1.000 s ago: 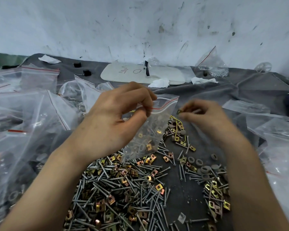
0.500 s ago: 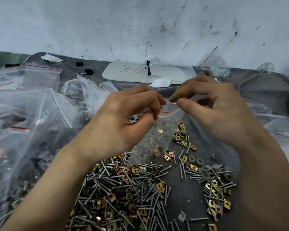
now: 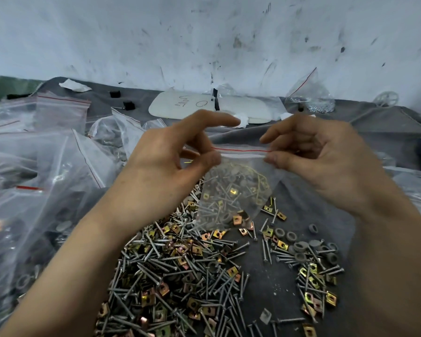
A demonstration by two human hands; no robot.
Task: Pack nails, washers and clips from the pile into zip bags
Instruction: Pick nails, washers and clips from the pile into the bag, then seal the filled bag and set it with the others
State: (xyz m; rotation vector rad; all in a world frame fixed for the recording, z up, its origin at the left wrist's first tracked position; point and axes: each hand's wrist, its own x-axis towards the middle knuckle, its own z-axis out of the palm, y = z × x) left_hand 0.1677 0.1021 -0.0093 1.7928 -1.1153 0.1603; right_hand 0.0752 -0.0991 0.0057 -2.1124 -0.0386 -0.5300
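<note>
Hands pinching filled zip bag point(image 3: 233, 195)

L hand point(image 3: 165, 164) & R hand point(image 3: 321, 161) each pinched one end of seal strip. Bag hung just above pile point(image 3: 180, 276), far edge. Est.: film soft, slippery; load heavy, pointed, might pierce. Best hold: strip ends.

On grey cloth point(image 3: 374, 122): pile point(image 3: 180, 276); zip bags point(image 3: 58, 152); white board point(image 3: 180, 105).

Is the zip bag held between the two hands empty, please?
No, the zip bag pinched by the left hand and right hand holds nails and yellow clips.
</note>
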